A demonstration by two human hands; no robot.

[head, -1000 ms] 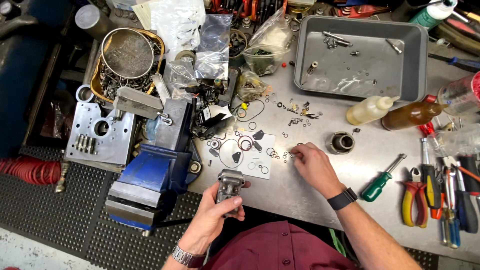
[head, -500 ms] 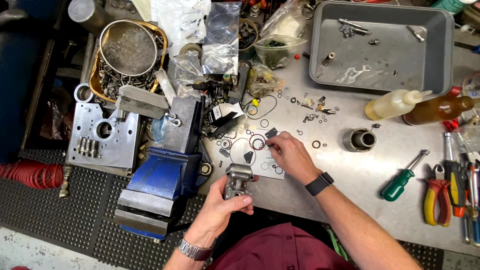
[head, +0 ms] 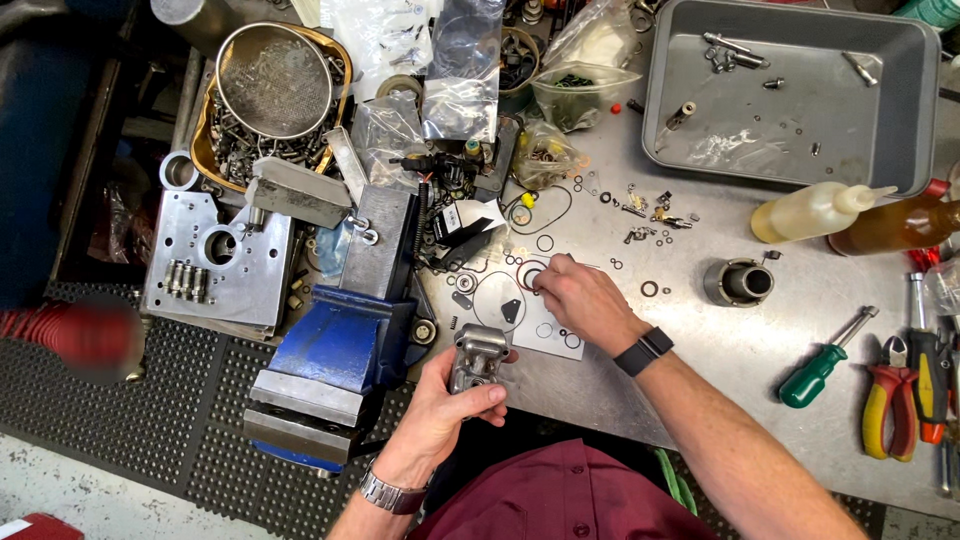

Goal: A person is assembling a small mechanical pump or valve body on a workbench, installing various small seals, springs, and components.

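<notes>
Plenty is hard to read here: the small rings and seals scattered on the white sheet (head: 545, 335) are tiny, and just what the right fingertips pinch cannot be made out. The right hand (head: 585, 300) lies over the sheet, fingers drawn close together at their tips, down on a dark ring (head: 530, 276) at the sheet's upper edge; whether the ring is actually gripped or only touched is not clear. Its palm hides part of the sheet beneath. The left hand (head: 450, 405) is clearer: fingers and thumb wrapped round the lower half of a grey metal casting (head: 478, 355), held upright at the bench's near edge, just beside the sheet and close to the blue vise (head: 340, 360). The fingers cover the casting's base, so only its top shows. The ring sits just at the right fingertips, well above the casting and apart from it. Further right, a metal sleeve (head: 740, 282) stands alone, a green screwdriver (head: 825, 365) lies near red-and-yellow pliers (head: 890, 400), which the frame's right side partly cuts off. Two oil bottles (head: 860, 215) lie below the grey tray (head: 790, 90), whose top edge is cropped. At the far left, a red shape on the mat is blurred beyond telling.
</notes>
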